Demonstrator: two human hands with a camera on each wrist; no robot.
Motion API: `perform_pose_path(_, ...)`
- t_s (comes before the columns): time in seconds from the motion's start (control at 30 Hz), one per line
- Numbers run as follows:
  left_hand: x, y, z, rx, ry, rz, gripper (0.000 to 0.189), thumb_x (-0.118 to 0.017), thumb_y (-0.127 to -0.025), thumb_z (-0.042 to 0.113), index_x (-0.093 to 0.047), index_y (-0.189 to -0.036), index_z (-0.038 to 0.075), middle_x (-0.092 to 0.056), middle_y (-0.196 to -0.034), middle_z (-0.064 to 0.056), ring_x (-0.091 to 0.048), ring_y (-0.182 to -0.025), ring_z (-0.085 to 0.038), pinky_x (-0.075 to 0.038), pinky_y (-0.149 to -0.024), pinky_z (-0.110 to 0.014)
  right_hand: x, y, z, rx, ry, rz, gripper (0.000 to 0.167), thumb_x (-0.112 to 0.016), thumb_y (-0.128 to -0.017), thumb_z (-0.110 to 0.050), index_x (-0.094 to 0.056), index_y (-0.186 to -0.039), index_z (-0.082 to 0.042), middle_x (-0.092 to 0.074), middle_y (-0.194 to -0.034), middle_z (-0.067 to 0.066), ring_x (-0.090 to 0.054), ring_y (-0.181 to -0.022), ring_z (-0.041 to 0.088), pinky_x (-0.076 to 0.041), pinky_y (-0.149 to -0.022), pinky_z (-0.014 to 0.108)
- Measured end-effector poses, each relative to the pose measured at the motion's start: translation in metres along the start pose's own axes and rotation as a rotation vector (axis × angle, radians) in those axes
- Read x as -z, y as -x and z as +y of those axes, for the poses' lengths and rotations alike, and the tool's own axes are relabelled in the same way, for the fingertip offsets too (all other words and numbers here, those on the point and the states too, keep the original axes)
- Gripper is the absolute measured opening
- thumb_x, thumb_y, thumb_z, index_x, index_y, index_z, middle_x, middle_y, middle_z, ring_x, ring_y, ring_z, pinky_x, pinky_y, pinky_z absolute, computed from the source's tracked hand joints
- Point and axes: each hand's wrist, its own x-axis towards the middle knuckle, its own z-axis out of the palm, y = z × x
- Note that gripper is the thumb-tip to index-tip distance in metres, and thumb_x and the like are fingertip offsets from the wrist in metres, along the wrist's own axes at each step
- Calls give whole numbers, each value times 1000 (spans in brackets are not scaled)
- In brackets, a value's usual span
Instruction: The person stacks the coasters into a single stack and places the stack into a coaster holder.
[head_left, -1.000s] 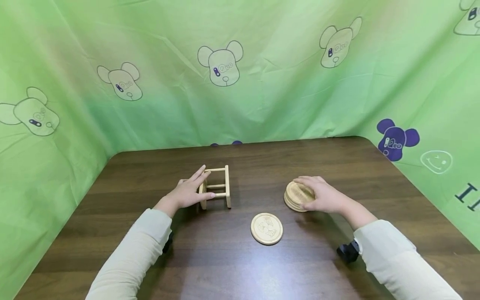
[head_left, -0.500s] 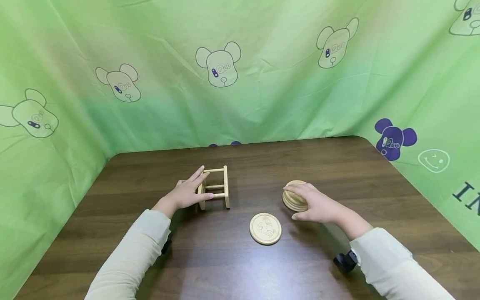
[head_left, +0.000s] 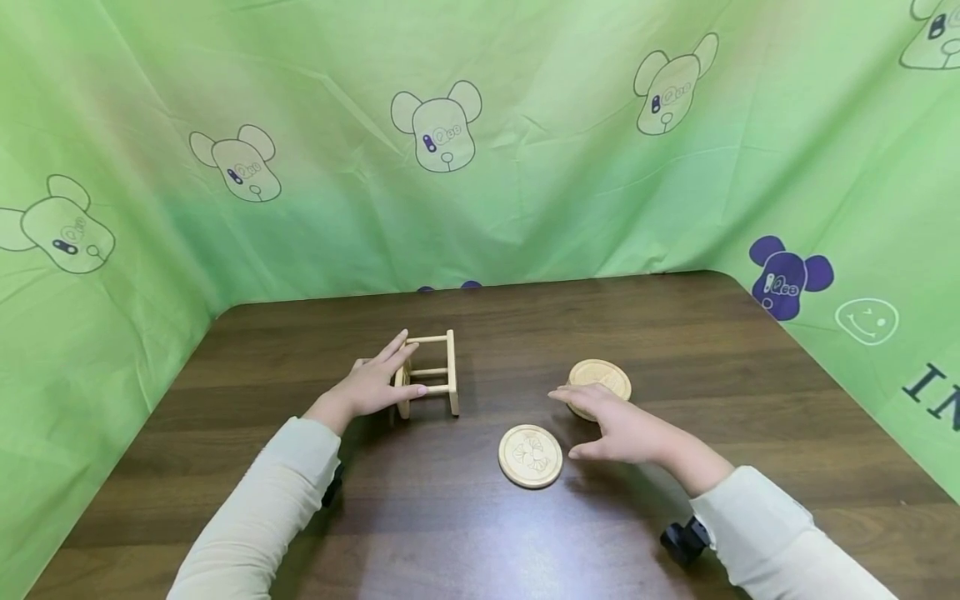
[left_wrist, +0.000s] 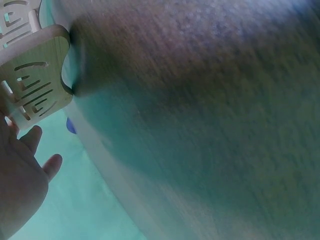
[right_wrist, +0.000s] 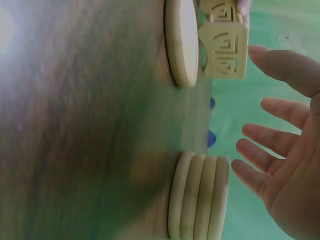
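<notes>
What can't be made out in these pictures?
Head view: the left hand covers part of the wooden rack.
Head view: the right hand covers part of the disc stack; the carving on top is too faint to read.
Left wrist view: the left edge cuts off the rack and part of that hand.
Right wrist view: the bottom edge cuts off the stack; the top edge cuts off the loose disc.

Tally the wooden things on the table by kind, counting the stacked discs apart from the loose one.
Loose disc: 1
Stacked discs: 4, layers countable in the right wrist view
Rack with slotted panels: 1
Total: 6
</notes>
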Motion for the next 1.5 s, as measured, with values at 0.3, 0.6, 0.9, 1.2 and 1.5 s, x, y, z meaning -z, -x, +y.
perform_pose_path(0.3, 0, 0, -1, 5, -8, -2, 79, -44, -78, 61, -16, -140, 19, 2, -144, 3, -32, -119, -31, -13, -93, -51, -11, -8, -9, 33, -22, -50, 65, -71, -65, -14, -43, -121, 5, -44, -122, 20, -36, -112, 34, -26, -90, 47)
perform_pose_path(0.6, 1, -2, 0, 2, -11, -4, 79, -44, -79, 59, -15, -140, 18, 2, -144, 2, -34, -119, -27, -13, -92, -52, -20, -14, -12, 31, -7, -116, 66, -71, -63, -14, -44, -121, 4, -46, -121, 15, -38, -112, 31, -28, -91, 44)
perform_pose_path(0.9, 0, -3, -2, -1, -29, -2, 80, -42, -78, 61, -16, -140, 18, 2, -144, 2, -36, -118, -26, -14, -92, -52, -27, -18, -11, 21, 2, -187, 69, -72, -60, -17, -46, -121, 2, -47, -120, 13, -39, -111, 28, -26, -91, 43)
perform_pose_path(1.2, -1, -3, -2, 3, -32, 1, 78, -43, -79, 60, -16, -140, 18, 2, -144, 2, -36, -118, -26, -14, -92, -52, -31, -23, -11, 18, 16, -234, 73, -74, -56, -17, -46, -121, 0, -46, -121, 13, -38, -109, 28, -31, -89, 40)
perform_pose_path(1.5, 0, -3, -2, 3, -36, 0, 79, -43, -78, 61, -17, -139, 18, 1, -144, 2, -37, -117, -26, -15, -91, -52, -34, -24, -13, -10, 7, -259, 72, -73, -56, -14, -46, -121, 0, -44, -122, 15, -37, -110, 30, -30, -89, 42)
